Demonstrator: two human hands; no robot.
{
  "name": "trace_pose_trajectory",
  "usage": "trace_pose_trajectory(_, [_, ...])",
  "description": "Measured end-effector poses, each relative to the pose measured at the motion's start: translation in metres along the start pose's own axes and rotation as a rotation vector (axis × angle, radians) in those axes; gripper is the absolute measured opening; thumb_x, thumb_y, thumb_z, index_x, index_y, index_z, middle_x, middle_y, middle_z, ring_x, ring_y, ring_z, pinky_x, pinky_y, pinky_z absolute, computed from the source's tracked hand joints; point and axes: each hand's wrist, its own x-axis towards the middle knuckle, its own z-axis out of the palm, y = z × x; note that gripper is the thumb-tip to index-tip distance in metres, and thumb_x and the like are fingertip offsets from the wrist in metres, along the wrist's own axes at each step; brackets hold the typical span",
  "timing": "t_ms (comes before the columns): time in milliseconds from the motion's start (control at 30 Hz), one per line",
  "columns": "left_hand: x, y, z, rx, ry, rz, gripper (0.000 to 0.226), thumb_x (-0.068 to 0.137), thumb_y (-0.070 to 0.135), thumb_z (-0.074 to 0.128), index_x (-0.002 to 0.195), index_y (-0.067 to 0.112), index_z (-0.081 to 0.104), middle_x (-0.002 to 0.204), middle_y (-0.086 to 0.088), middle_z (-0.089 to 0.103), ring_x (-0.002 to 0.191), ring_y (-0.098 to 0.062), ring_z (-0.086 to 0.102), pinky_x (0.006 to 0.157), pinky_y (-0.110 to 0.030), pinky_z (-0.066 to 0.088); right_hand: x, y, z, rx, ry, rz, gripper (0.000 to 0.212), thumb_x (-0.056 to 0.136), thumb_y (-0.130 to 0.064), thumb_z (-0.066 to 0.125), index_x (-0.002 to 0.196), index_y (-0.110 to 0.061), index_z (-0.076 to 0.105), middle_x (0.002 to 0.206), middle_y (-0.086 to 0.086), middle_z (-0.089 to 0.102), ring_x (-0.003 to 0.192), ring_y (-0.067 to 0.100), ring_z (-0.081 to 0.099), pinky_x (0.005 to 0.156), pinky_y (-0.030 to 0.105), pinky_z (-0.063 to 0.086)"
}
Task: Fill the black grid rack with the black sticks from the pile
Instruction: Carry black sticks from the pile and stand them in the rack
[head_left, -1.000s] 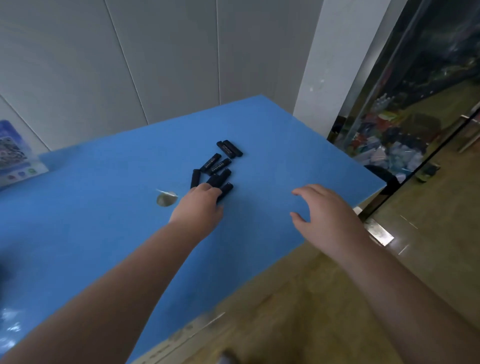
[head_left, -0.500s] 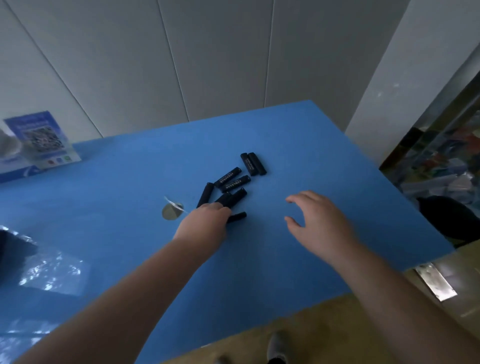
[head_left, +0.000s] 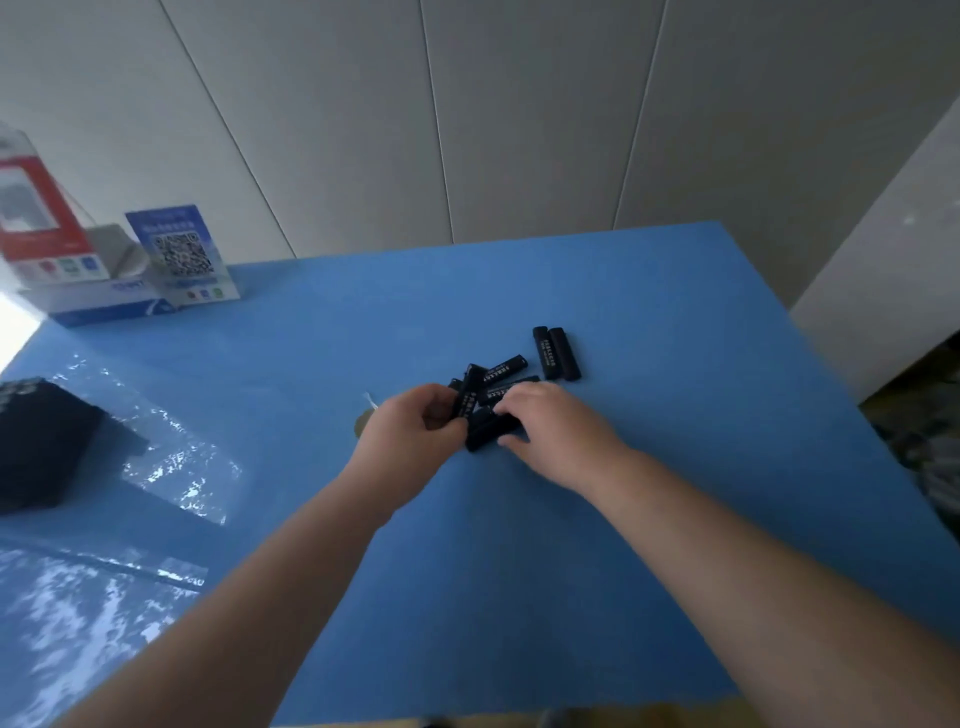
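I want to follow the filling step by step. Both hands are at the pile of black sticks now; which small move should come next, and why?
Probably the left hand should carry its short black plastic stick leftward to the black grid rack at the blue table's left edge: that stick is already lifted, while the right hand only closes on another stick.

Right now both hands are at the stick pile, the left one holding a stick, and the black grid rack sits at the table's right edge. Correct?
Not quite. The head view shows the black grid rack at the table's left edge, not the right. The rest holds: both hands are at the stick pile, and the left hand grips a stick; the right hand is beside it.
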Motion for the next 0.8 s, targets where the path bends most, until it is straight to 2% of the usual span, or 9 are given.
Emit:
trace_pose_trajectory(100, [-0.001,0.004,-0.001,-0.085,-0.009,-0.028,0.015,0.083,0.013,0.065,0.087,0.026,0.070,0.082,0.005,0.075,0.077,-0.017,0.069,0.077,-0.033,0.054,-0.007,0.006,0.004,-0.045,-0.003,-0.035,0.029,0.097,-0.033,0.060,0.122,-0.021,0.067,0.115,-0.010,0.059,0.114,0.015,0.048,0.089,0.036,0.050])
trace_pose_trajectory(233, [0.000,0.011,0.000,-0.115,-0.042,-0.041,0.012,0.082,0.013,0.068,0.084,0.024,0.068,0.084,-0.001,0.074,0.072,-0.012,0.063,0.071,-0.029,0.048,-0.026,0.016,0.002,-0.149,0.043,-0.107,0.023,0.093,-0.020,0.056,0.111,-0.018,0.070,0.104,-0.006,0.060,0.105,0.019,0.052,0.079,0.031,0.050])
trace_pose_trajectory(333, [0.002,0.016,0.002,-0.114,-0.061,-0.044,0.012,0.081,0.014,0.066,0.085,0.025,0.066,0.084,-0.001,0.075,0.075,-0.013,0.066,0.070,-0.029,0.048,-0.039,0.021,-0.002,-0.171,0.020,-0.111,0.024,0.090,-0.016,0.053,0.107,-0.018,0.070,0.098,-0.005,0.059,0.100,0.020,0.053,0.078,0.034,0.051])
trace_pose_trajectory(400, [0.002,0.019,0.004,-0.167,-0.082,-0.042,0.017,0.083,0.009,0.064,0.091,0.024,0.066,0.087,-0.003,0.076,0.083,-0.018,0.071,0.076,-0.031,0.053,-0.049,0.023,-0.006,-0.139,-0.011,-0.080,0.019,0.089,-0.020,0.052,0.099,-0.020,0.069,0.092,-0.006,0.057,0.095,0.018,0.053,0.075,0.036,0.052])
trace_pose_trajectory(467, [0.002,0.022,0.005,-0.246,-0.113,-0.042,0.022,0.082,0.003,0.064,0.095,0.021,0.067,0.090,-0.007,0.076,0.093,-0.025,0.073,0.087,-0.036,0.057,-0.058,0.023,-0.013,0.016,-0.011,0.019,0.012,0.088,-0.025,0.057,0.090,-0.022,0.068,0.086,-0.006,0.058,0.085,0.014,0.055,0.071,0.036,0.052])
trace_pose_trajectory(533, [0.004,0.023,0.006,-0.281,-0.131,-0.042,0.023,0.078,0.007,0.065,0.096,0.019,0.067,0.091,-0.009,0.075,0.096,-0.029,0.072,0.093,-0.045,0.056,-0.062,0.021,-0.023,0.242,0.042,0.135,0.006,0.087,-0.027,0.065,0.087,-0.023,0.070,0.082,-0.006,0.061,0.075,0.009,0.057,0.068,0.030,0.051])
trace_pose_trajectory(633, [0.005,0.026,0.008,-0.383,-0.113,-0.071,0.016,0.088,0.001,0.060,0.097,0.013,0.065,0.084,-0.006,0.074,0.094,-0.026,0.073,0.090,-0.041,0.057,-0.063,0.015,-0.041,0.471,0.162,0.196,0.005,0.086,-0.024,0.074,0.082,-0.024,0.070,0.078,-0.008,0.064,0.070,0.001,0.058,0.065,0.014,0.043])
trace_pose_trajectory(700, [0.003,0.028,0.008,-0.483,-0.080,-0.108,0.011,0.094,0.002,0.055,0.096,0.008,0.063,0.078,-0.003,0.071,0.091,-0.025,0.073,0.087,-0.038,0.058,-0.062,0.009,-0.051,0.621,0.188,0.234,0.008,0.089,-0.026,0.072,0.085,-0.019,0.073,0.078,-0.011,0.069,0.069,-0.004,0.058,0.067,0.009,0.043])
trace_pose_trajectory(800, [-0.001,0.026,0.002,-0.556,-0.057,-0.125,0.009,0.097,0.007,0.055,0.092,0.006,0.062,0.072,-0.001,0.065,0.085,-0.023,0.073,0.086,-0.039,0.058,-0.057,-0.003,-0.056,0.831,0.191,0.227,0.013,0.091,-0.028,0.070,0.085,-0.016,0.071,0.074,-0.006,0.069,0.069,0.005,0.058,0.071,0.026,0.047])
